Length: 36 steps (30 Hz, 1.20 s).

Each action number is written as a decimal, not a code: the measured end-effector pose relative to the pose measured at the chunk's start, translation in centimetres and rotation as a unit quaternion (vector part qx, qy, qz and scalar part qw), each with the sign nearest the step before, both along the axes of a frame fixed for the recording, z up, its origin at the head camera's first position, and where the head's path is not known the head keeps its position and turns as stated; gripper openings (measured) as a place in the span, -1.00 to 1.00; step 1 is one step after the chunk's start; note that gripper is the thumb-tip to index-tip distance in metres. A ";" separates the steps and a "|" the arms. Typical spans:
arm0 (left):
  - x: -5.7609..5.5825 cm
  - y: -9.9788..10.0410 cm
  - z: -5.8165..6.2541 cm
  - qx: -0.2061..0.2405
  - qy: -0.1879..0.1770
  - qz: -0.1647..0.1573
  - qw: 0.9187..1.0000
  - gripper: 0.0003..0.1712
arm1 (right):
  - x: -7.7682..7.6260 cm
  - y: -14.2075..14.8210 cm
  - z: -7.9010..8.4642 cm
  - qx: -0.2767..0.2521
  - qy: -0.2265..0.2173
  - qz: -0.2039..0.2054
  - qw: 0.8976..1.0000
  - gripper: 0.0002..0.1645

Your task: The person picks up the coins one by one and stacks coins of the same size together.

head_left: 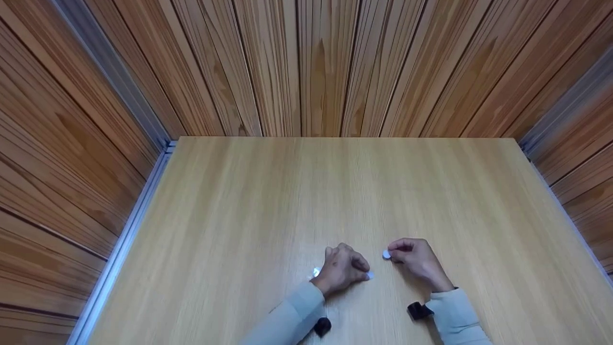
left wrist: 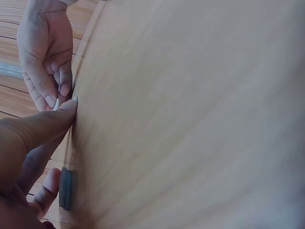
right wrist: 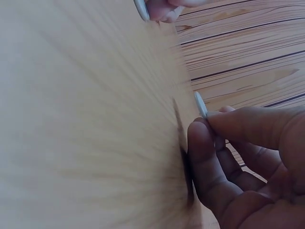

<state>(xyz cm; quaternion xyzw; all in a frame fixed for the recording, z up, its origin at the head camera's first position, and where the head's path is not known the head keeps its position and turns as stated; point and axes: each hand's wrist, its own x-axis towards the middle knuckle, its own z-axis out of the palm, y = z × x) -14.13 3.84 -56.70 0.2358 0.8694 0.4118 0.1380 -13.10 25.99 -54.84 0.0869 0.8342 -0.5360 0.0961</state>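
Note:
Between the thumb and fingertips of my right hand (head_left: pixel 419 258) a small white disc (head_left: pixel 386 254) is pinched. The right wrist view shows this disc (right wrist: pixel 201 105) edge-on, raised off the table. To its left, my left hand (head_left: pixel 341 268) pinches another small white disc (head_left: pixel 370 275) close over the wood. That second disc (right wrist: pixel 141 9) shows at the fingertip in the right wrist view. Beside the left hand's lower fingers, a short dark stack of round pieces (left wrist: pixel 66 188) stands on the table. A bright, shiny piece (head_left: pixel 316 271) lies partly hidden behind the left wrist.
The light wooden table (head_left: pixel 297 191) stretches out ahead of both hands. Wood-plank walls (head_left: pixel 325 72) stand behind it and at the sides, with a metal rail (head_left: pixel 129 225) along the left edge. A dark wrist device (head_left: pixel 419 311) sits at the right sleeve.

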 end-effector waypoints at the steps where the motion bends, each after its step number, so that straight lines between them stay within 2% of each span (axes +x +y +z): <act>1: 0.0 0.0 0.0 -0.001 0.000 0.001 1.000 -0.91 | 0.1 0.0 0.0 0.001 -0.001 -0.001 1.000 -0.92; 8: 0.0 0.0 0.0 -0.005 0.009 0.001 1.000 -0.90 | 1.0 -0.2 -0.1 0.000 -0.002 0.008 1.000 -0.93; 16: 0.0 0.0 0.0 -0.001 0.002 0.000 1.000 -0.90 | 1.9 -0.5 -0.1 -0.008 0.000 0.023 1.000 -0.93; 25: 0.1 0.1 -0.1 -0.001 0.005 0.005 1.000 -0.90 | 2.7 -0.8 -0.2 -0.024 0.010 0.056 0.998 -0.88; 31: 0.1 0.1 -0.1 0.001 0.002 0.004 1.000 -0.90 | 3.0 -1.4 -0.2 -0.018 -0.001 0.049 0.999 -0.90; 36: 0.0 0.1 -0.1 0.003 0.007 0.005 1.000 -0.89 | 3.3 -1.9 -0.3 -0.006 0.008 0.047 0.999 -0.92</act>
